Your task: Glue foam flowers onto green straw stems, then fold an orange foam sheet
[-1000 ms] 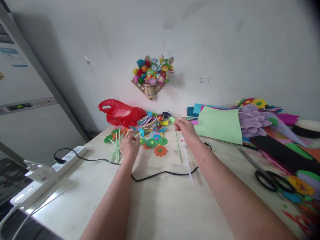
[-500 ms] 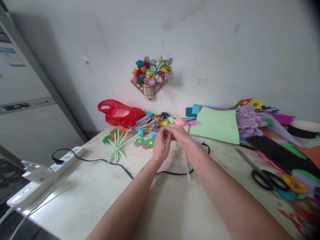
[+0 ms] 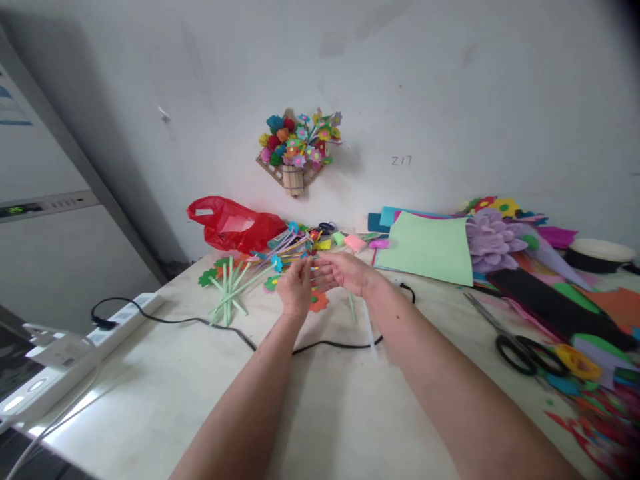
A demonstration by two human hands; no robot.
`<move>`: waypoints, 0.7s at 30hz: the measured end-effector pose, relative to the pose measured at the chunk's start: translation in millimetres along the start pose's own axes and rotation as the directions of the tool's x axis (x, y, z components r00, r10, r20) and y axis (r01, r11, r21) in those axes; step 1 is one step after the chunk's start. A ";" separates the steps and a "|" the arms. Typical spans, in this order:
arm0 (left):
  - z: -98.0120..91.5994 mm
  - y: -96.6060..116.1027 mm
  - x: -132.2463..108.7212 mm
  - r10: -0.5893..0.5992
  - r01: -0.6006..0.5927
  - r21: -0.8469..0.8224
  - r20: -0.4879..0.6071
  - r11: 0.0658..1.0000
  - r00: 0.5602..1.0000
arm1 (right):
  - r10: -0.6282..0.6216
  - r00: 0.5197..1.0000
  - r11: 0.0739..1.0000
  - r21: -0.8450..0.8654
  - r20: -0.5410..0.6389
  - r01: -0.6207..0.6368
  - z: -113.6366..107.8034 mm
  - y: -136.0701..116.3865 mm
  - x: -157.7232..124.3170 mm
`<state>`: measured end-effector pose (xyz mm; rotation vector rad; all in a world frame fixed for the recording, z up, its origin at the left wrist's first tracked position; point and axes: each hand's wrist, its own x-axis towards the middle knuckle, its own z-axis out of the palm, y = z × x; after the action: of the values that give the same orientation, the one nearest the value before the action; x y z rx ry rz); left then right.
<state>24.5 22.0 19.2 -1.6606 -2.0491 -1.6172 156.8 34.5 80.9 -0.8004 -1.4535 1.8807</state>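
One cord [image 3: 325, 345] crosses the table [image 3: 320, 420] nearest me. Beyond it lie a clear stick [image 3: 371, 337] and, just to its left, a green strip [image 3: 351, 310]; an orange flower [image 3: 319, 302] lies farther left, partly under my fingers. My left hand [image 3: 295, 287] has its fingers bent in; my right hand [image 3: 350, 272] reaches left, fingers extended, tips close to the left's. I cannot tell whether either pinches anything. For fingertip work like this, I'd best keep both wrists steady and clear of cord and stick. The strip's visible end points near and slightly right, its long axis running near to far; my right hand hides its far end. Farther left, more strips [image 3: 227, 293] lie crossed; at the far left sits a red bag [image 3: 245, 230].
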 end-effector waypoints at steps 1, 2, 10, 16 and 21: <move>-3.2 -3.3 4.0 -0.040 0.039 -0.022 -0.023 0.999 0.999 | -0.030 0.999 0.999 -0.016 -0.032 0.029 -0.5 -1.0 -1.0; -6.6 -6.9 7.9 -0.083 0.081 -0.045 -0.035 0.996 0.996 | -0.069 0.994 0.997 -0.038 -0.083 0.066 -1.6 -1.4 -1.3; -31.7 -34.0 22.8 -0.373 0.357 0.254 0.014 0.899 0.928 | -0.193 0.919 0.863 -0.505 -0.344 -0.008 -15.4 21.0 16.4; -32.5 -58.0 25.6 -0.405 0.334 0.501 0.038 0.799 0.913 | -0.144 0.942 0.440 -0.872 -0.304 -0.214 -9.8 29.7 20.7; -29.1 -68.4 27.4 -0.398 0.327 0.503 0.038 0.800 0.917 | -0.102 0.949 0.284 -0.923 -0.300 -0.261 -4.0 33.9 20.6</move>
<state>-52.7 28.3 3.0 -1.2852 -2.6908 -0.9189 143.4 46.1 45.2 -1.6453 -2.3348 0.5915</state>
